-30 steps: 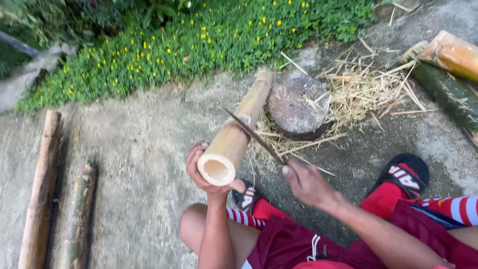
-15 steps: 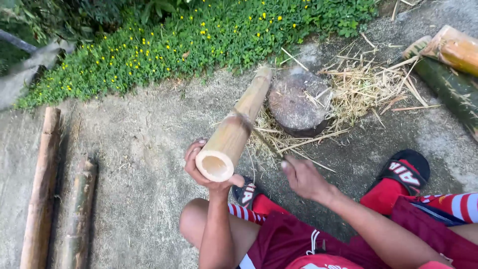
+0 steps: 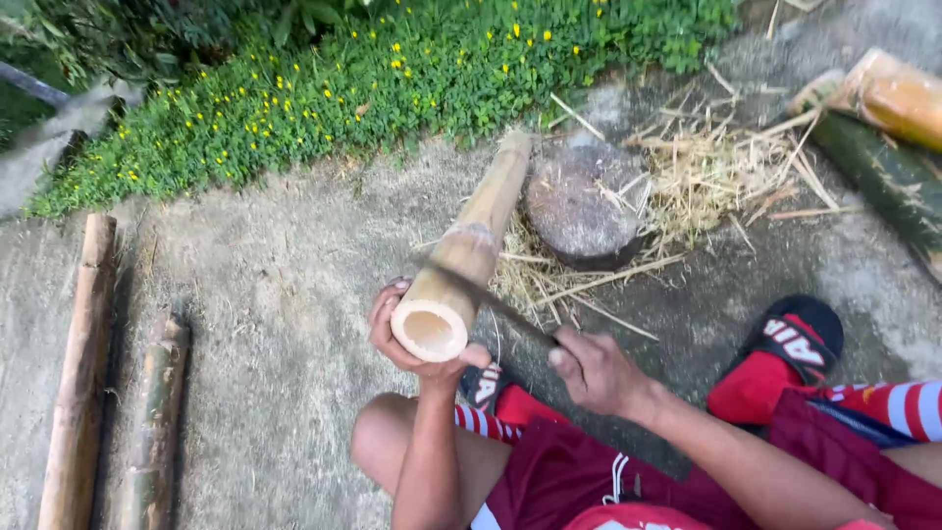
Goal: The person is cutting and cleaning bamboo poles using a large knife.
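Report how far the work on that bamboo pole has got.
Done: shavings and splinters lie heaped by the round chopping block, so some cutting looks finished. In hand: the left hand cups the hollow near end of the bamboo pole, and the right hand sets a blade across it. Left: two poles on the left and other bamboo pieces at upper right lie aside.

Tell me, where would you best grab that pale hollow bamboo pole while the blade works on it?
Grip the pale hollow bamboo pole at its open near end, from underneath and the left, as the left hand does. The pole slants up toward the person from the round stump, and the long dark blade in the right hand meets its right side, so fingers there stay off the edge.
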